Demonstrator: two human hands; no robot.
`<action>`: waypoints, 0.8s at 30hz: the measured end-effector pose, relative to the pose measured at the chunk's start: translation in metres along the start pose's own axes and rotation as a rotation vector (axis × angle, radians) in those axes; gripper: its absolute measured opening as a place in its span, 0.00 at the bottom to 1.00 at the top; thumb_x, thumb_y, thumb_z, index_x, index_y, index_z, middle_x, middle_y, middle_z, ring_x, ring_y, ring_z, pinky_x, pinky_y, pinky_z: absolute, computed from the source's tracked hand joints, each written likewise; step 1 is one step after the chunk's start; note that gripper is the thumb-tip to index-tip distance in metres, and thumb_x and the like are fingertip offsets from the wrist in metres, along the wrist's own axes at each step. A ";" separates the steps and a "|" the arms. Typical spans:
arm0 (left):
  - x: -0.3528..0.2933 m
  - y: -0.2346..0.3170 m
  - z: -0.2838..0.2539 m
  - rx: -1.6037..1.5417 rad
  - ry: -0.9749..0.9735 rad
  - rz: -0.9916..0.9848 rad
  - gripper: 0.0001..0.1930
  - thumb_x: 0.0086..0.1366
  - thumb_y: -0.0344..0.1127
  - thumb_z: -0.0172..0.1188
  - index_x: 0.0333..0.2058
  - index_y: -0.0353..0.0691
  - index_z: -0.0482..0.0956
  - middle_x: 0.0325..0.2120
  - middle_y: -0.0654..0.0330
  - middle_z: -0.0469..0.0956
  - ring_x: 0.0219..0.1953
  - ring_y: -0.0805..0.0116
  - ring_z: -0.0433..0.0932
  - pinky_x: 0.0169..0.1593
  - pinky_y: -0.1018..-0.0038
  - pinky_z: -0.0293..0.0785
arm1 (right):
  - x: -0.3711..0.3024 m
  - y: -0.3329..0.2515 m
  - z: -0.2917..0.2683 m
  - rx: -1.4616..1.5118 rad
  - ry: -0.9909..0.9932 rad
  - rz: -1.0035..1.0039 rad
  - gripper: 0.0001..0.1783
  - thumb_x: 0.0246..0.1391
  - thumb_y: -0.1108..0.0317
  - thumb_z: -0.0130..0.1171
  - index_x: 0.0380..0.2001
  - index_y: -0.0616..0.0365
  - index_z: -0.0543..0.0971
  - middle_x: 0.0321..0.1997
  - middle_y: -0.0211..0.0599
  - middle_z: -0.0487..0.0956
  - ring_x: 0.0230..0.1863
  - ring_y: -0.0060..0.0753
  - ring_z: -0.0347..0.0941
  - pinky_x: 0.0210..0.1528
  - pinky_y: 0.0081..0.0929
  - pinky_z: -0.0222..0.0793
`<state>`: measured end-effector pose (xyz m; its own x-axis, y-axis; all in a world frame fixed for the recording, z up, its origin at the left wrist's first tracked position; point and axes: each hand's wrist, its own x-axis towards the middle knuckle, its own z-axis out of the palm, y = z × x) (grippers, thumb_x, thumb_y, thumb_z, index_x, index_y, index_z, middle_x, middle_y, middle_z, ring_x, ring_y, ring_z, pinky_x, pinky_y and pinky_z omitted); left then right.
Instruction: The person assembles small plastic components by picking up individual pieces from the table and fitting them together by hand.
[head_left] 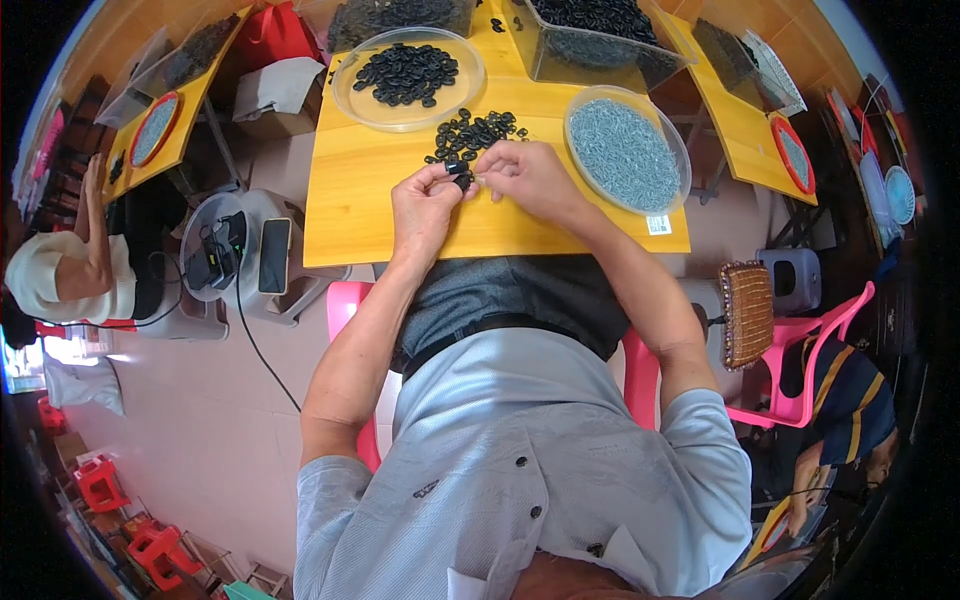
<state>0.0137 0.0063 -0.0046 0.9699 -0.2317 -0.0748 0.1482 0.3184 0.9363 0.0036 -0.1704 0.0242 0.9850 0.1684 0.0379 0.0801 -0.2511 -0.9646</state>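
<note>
Close to the front of the yellow table, my left hand is closed on a small black oval piece. Something black and shiny also covers or lies against a fingertip of that hand. My right hand meets it from the right, its thumb and forefinger pinched together at the piece; what they hold is too small to make out. Just beyond my fingers lies a loose heap of black oval pieces. To the right stands a round clear tub full of small silvery metal pins or screws.
A round clear dish of black pieces sits far left on the table, with a clear bin of more behind. Side tables flank mine. A phone rests on a stool at left. Other people sit left and lower right.
</note>
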 end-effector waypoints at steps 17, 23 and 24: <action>-0.003 -0.003 0.000 0.075 -0.013 0.050 0.05 0.60 0.19 0.58 0.36 0.28 0.78 0.30 0.55 0.83 0.32 0.73 0.82 0.38 0.83 0.75 | -0.004 -0.009 0.003 -0.017 -0.006 0.065 0.07 0.54 0.73 0.58 0.31 0.68 0.78 0.27 0.37 0.82 0.20 0.16 0.71 0.24 0.16 0.67; 0.001 -0.005 -0.004 -0.044 0.057 0.065 0.07 0.59 0.18 0.56 0.37 0.27 0.78 0.30 0.54 0.82 0.31 0.72 0.81 0.39 0.81 0.75 | 0.001 -0.020 -0.016 -0.043 0.218 0.007 0.05 0.54 0.73 0.59 0.32 0.65 0.80 0.24 0.32 0.80 0.22 0.15 0.71 0.24 0.17 0.67; 0.003 -0.004 -0.005 -0.113 0.082 0.071 0.07 0.60 0.18 0.55 0.37 0.27 0.78 0.30 0.54 0.82 0.31 0.72 0.81 0.39 0.80 0.75 | 0.003 -0.017 -0.022 -0.047 0.219 0.007 0.05 0.54 0.73 0.59 0.32 0.65 0.80 0.24 0.32 0.80 0.22 0.15 0.71 0.24 0.17 0.67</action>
<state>0.0164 0.0089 -0.0105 0.9906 -0.1301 -0.0419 0.0949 0.4342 0.8958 0.0082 -0.1869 0.0468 0.9948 -0.0430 0.0920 0.0752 -0.2970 -0.9519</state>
